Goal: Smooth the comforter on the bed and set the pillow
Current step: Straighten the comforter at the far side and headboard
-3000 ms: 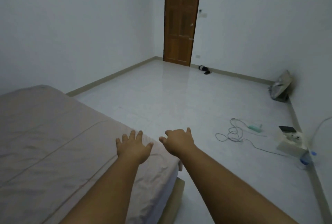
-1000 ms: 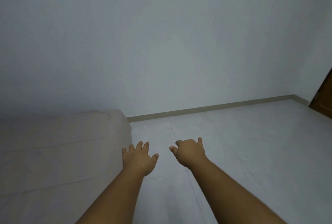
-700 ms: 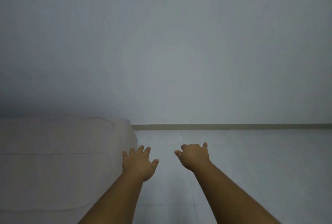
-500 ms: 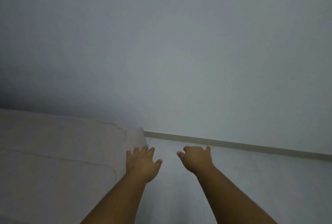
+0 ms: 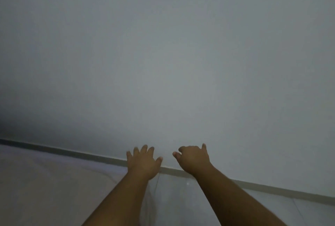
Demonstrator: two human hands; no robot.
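Note:
The bed with its pale beige comforter [image 5: 50,185] fills the lower left, lying flat up to the wall. My left hand [image 5: 142,163] hovers over the bed's right edge, fingers spread and holding nothing. Beside it, my right hand [image 5: 193,158] is held out over the floor with its fingers loosely curled and nothing in them. Both forearms reach in from the bottom. No pillow is in view.
A plain grey-white wall [image 5: 172,53] takes up most of the view, close ahead. A skirting board [image 5: 272,188] runs along its foot, with pale tiled floor [image 5: 181,198] to the right of the bed.
The view has swung left: door and open floor are gone, wall and bed's far side now ahead. Both hands stay held out, empty, in the same pose.

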